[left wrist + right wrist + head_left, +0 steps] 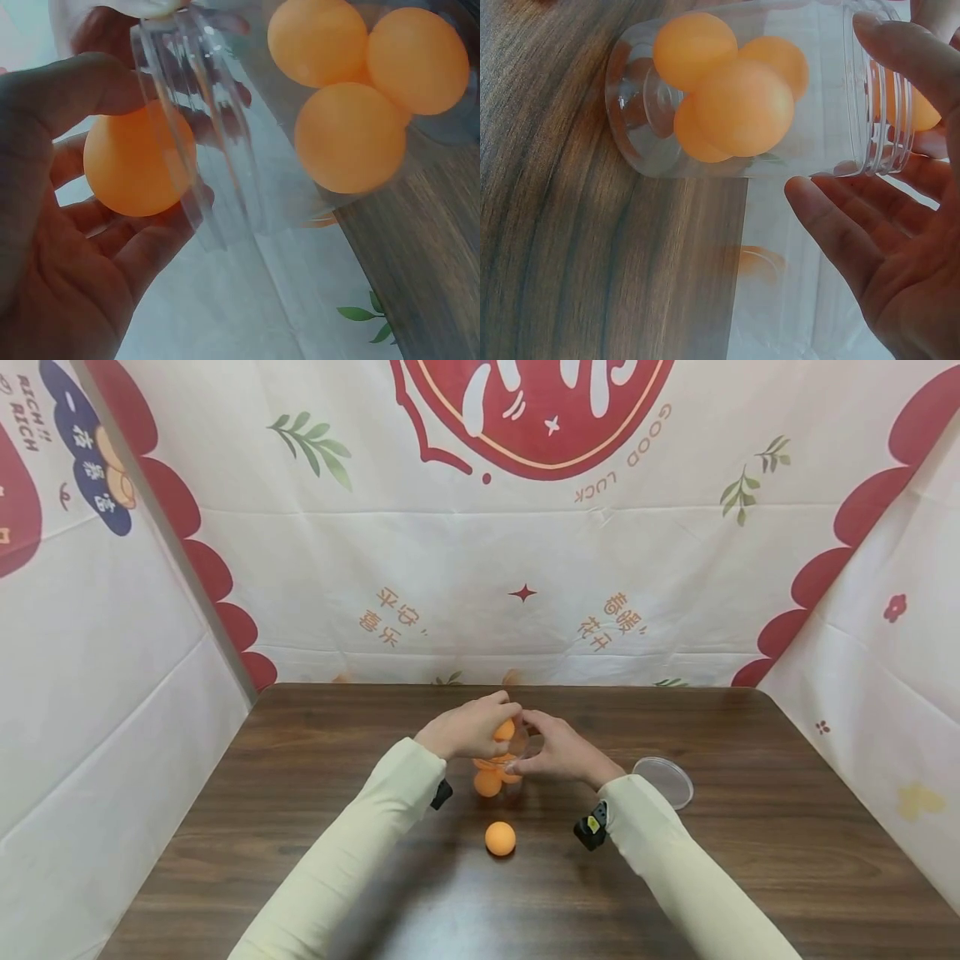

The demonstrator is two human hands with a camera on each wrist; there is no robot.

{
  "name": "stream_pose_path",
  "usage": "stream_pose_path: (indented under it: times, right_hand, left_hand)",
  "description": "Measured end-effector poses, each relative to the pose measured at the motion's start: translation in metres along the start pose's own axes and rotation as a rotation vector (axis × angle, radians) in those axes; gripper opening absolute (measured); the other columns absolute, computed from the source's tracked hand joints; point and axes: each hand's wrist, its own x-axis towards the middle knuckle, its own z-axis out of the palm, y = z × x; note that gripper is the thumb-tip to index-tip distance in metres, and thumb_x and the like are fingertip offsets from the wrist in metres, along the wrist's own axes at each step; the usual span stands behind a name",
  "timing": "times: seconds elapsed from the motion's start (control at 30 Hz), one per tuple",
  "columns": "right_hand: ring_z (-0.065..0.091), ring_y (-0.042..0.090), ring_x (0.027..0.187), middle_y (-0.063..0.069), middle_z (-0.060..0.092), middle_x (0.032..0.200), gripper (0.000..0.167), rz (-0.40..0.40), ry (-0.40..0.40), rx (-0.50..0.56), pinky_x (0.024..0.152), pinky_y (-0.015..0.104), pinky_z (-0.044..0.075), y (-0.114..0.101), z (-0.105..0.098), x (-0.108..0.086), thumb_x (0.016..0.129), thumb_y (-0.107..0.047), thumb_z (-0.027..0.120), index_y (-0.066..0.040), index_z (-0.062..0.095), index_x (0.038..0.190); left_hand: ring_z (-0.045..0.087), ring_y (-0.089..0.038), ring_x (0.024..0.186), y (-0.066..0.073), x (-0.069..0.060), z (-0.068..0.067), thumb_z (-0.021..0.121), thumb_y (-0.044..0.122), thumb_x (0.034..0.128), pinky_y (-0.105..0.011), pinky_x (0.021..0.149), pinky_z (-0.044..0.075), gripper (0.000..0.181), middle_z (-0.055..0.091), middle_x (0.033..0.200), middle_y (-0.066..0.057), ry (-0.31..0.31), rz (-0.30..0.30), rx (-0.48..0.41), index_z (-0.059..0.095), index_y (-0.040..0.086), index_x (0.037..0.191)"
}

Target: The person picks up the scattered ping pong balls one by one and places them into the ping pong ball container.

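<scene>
A clear plastic jar (pixel 825 120) stands upright on the table, its threaded mouth at the top and several orange balls (pixel 744 109) inside. At that mouth, my left hand (pixel 471 728) pinches another orange ball (pixel 135 165) between thumb and fingers. The ball is partly seen through the clear rim in the left wrist view. My right hand (pixel 564 750) holds the jar near its neck, the thumb on one side and the fingers round the other. One more orange ball (pixel 500 839) lies on the table in front of the jar.
A round clear lid (pixel 663 782) lies on the dark wooden table (pixel 300 777), right of the jar beside the right forearm. Printed white cloth (pixel 480 552) hangs behind the table and along both sides. Each wrist wears a small black camera.
</scene>
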Motion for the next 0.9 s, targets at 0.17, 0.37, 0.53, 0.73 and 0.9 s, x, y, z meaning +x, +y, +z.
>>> stream_pose_path:
  times: [0.17,0.37,0.53,0.73,0.9]
  right_hand:
    - [0.055,0.026,0.115,0.008,0.054,0.127,0.068,0.004,0.004,0.011,0.077,0.026,0.054,0.0005,0.0007,-0.0003,0.078,-0.025,0.079,-0.012,0.045,0.136]
    - [0.053,0.027,0.117,0.010,0.053,0.130,0.070,0.004,0.006,0.016,0.078,0.026,0.054,0.0008,0.0013,-0.0010,0.078,-0.023,0.079,-0.010,0.044,0.138]
    - [0.053,0.028,0.117,0.010,0.052,0.131,0.073,0.000,0.012,0.002,0.078,0.027,0.054,0.0009,0.0015,-0.0016,0.078,-0.023,0.079,-0.010,0.043,0.139]
    - [0.054,0.030,0.116,0.011,0.051,0.132,0.073,-0.006,0.011,0.000,0.076,0.027,0.055,-0.0003,0.0007,-0.0017,0.078,-0.025,0.079,-0.010,0.042,0.140]
    - [0.052,0.033,0.117,0.014,0.051,0.133,0.070,-0.014,0.012,-0.012,0.078,0.029,0.055,-0.0010,-0.0003,-0.0019,0.079,-0.025,0.078,-0.008,0.044,0.138]
  left_hand:
    - [0.049,-0.015,0.074,-0.0023,0.0005,0.0030,0.065,0.013,0.0884,-0.024,0.065,0.042,0.037,0.051,0.103,-0.005,0.005,0.003,-0.020,0.057,0.008,0.124]
    - [0.049,-0.015,0.074,-0.0026,-0.0005,0.0044,0.065,0.014,0.0880,-0.024,0.064,0.041,0.038,0.051,0.102,-0.004,-0.007,-0.020,-0.015,0.057,0.009,0.125]
    - [0.049,-0.014,0.073,-0.0033,-0.0012,0.0052,0.065,0.014,0.0879,-0.023,0.063,0.040,0.041,0.050,0.101,-0.004,-0.004,-0.018,-0.020,0.056,0.010,0.127]
    - [0.048,-0.013,0.073,-0.0043,-0.0032,0.0061,0.064,0.015,0.0881,-0.024,0.063,0.040,0.040,0.052,0.102,-0.005,0.002,-0.008,-0.031,0.058,0.011,0.127]
    - [0.052,-0.014,0.079,-0.0033,-0.0041,0.0045,0.065,0.017,0.0878,-0.027,0.072,0.047,0.035,0.054,0.104,-0.005,0.009,0.012,-0.056,0.061,0.012,0.122]
